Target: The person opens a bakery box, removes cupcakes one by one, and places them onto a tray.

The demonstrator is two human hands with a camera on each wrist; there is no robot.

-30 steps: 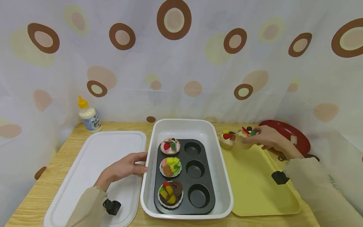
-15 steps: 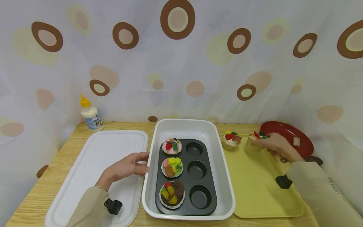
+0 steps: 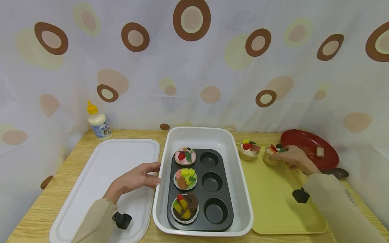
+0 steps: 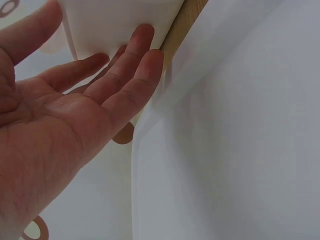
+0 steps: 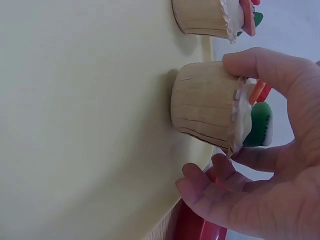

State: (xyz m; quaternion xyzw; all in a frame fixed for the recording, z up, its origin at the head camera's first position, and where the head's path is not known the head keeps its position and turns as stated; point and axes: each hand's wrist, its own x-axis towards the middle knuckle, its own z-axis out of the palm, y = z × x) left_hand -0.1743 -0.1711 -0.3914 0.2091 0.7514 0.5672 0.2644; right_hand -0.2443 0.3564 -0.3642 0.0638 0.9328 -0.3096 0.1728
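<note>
A: What are we noting for the right hand [image 3: 295, 158]?

B: We are seeing its grip clamping, thumb opposite fingers, on a tan paper-wrapped cupcake with white cream and red and green toppings [image 5: 202, 100]. The cupcake is standing upright near the far edge of a flat yellow rectangular tray [image 3: 273, 206], beside a second cream-topped cupcake [image 3: 248, 152].

A: And the left hand [image 3: 133, 180]?

B: We are recording its grip as apart, thumb and fingers reaching to the left side of a deep white rectangular tub [image 3: 202, 233].

A: Inside the tub?

B: We are finding a dark grey six-cup metal muffin pan [image 3: 211, 181], its left column holding three decorated cupcakes [image 3: 185, 179]. All this is sitting on the wood-grain desk [image 3: 143, 134].
</note>
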